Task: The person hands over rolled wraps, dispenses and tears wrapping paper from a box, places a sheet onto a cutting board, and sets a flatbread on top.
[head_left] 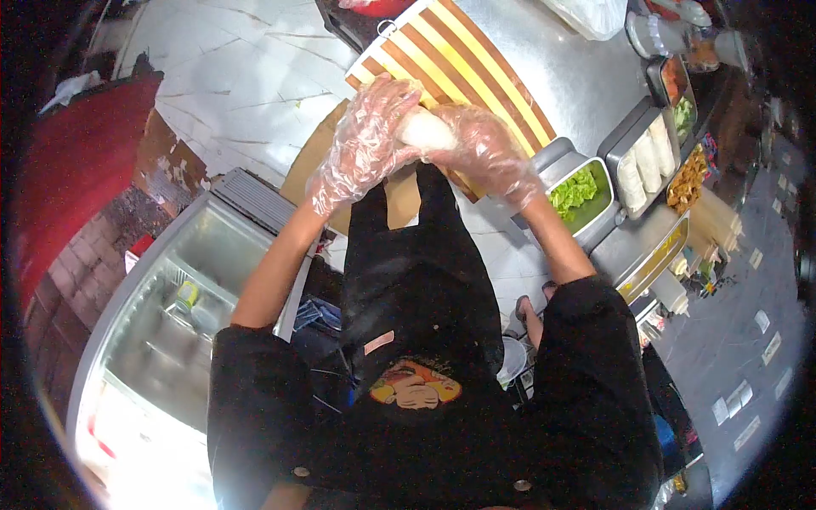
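Observation:
Both my hands wear clear plastic gloves and meet over the near edge of a striped wooden cutting board (476, 64). Between them is a white, rounded piece of food (427, 132), perhaps a roll or wrap; its exact kind does not show. My left hand (370, 136) wraps round its left side, fingers curled. From the other side my right hand (491, 151) closes on it, partly covering it.
To the right stand metal trays: lettuce (574, 194), white rolls (644, 166) and brown chopped food (687, 180). Squeeze bottles (671, 293) are beyond them. A glass-topped display case (170, 340) stands at left, and a brown cardboard piece (310, 157) lies below the board.

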`<state>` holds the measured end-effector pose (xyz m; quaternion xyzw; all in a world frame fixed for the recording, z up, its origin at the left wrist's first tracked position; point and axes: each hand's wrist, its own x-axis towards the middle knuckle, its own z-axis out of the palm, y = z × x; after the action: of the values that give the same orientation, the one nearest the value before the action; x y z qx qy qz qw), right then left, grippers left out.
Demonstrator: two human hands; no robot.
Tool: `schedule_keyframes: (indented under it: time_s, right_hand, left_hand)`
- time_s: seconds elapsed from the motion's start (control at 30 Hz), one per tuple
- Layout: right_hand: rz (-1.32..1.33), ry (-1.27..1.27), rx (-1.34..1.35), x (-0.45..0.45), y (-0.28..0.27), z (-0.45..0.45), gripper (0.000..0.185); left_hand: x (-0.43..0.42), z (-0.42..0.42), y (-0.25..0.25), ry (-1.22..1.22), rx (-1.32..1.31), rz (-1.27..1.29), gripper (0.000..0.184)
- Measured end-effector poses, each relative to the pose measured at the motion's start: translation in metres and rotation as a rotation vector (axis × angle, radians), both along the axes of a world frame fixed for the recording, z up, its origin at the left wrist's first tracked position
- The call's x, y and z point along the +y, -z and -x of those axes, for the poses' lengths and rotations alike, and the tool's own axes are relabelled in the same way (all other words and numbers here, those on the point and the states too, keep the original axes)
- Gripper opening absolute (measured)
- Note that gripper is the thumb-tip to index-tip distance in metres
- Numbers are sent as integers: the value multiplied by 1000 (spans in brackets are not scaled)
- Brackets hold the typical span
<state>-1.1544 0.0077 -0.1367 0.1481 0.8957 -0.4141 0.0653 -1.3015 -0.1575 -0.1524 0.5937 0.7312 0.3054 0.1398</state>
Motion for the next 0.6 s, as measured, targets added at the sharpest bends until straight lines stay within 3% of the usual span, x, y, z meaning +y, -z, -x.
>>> schedule_keyframes:
  time_s: [0.13,0.2,0.27,0.33,0.43,0.5,0.53,0.6]
  right_hand:
    - [300,-22,-219,38,-3,11,61]
    - [94,-18,-109,38,-5,12,65]
    - [-74,47,-199,29,-19,18,76]
    - [-386,151,-20,-1,-32,21,81]
    - [-576,93,-118,-24,-31,37,98]
    - [-628,96,-108,-25,-11,40,86]
    - [-647,93,-108,-20,-3,38,80]
    - [-606,130,-141,-12,20,34,65]
  left_hand:
    - [-5,-3,-15,-136,-116,-100,76]
    - [-9,-7,-13,-128,-222,-84,77]
    - [-14,-7,-15,-208,-222,-74,78]
    - [-25,-12,-19,-332,-266,-64,80]
    - [-48,-29,-33,-497,-395,17,72]
    - [-72,-40,-37,-483,-396,117,68]
    - [-86,-44,-31,-432,-401,13,67]
    - [-108,-55,-33,-432,-488,56,66]
